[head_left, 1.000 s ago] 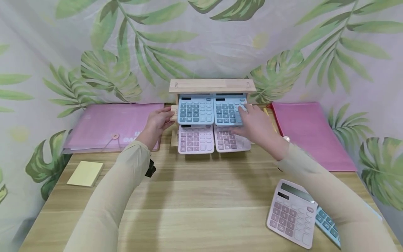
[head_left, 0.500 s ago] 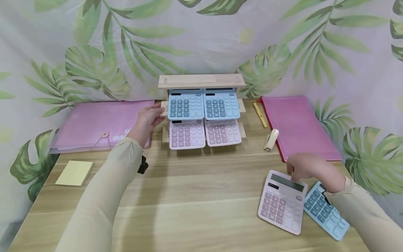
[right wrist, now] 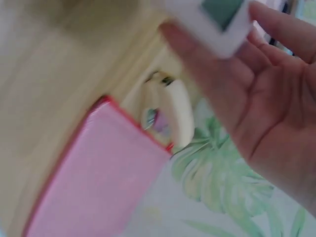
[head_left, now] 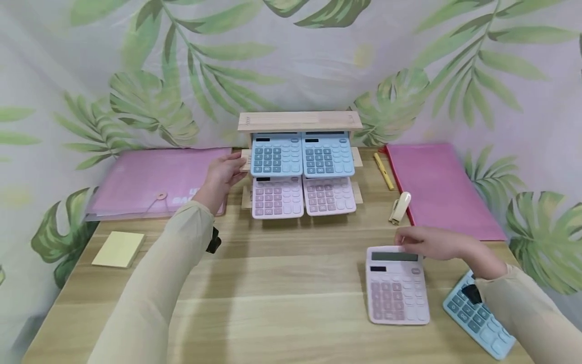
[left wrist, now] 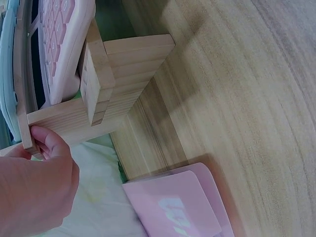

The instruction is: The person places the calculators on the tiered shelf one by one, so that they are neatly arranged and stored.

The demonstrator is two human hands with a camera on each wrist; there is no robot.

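Note:
My left hand (head_left: pixel 223 174) pinches the left end of the middle board of a small wooden shelf (head_left: pixel 300 121); the left wrist view shows thumb and fingertips at that board's edge. Two blue calculators (head_left: pixel 276 156) lie side by side on the upper tier. Below them rest two pink calculators (head_left: pixel 278 199). Over on the right, my right hand (head_left: pixel 432 242) holds another pink calculator (head_left: pixel 400 293) by its top edge, keys facing up. In the right wrist view its corner sits between thumb and fingers. A loose blue calculator (head_left: pixel 482 323) lies partly hidden under the right sleeve.
A cream stapler (head_left: pixel 400 207) and a yellow pen (head_left: pixel 384 172) lie beside a pink zip folder (head_left: pixel 445 192) at back right. At back left is a pink document wallet (head_left: pixel 154 182), with yellow sticky notes (head_left: pixel 119 248) in front. A patterned cloth hangs behind the table.
My right hand has left the upper blue calculator, gone to the loose pink calculator and taken its top edge. That calculator has shifted left and straightened. My left hand stays on the shelf.

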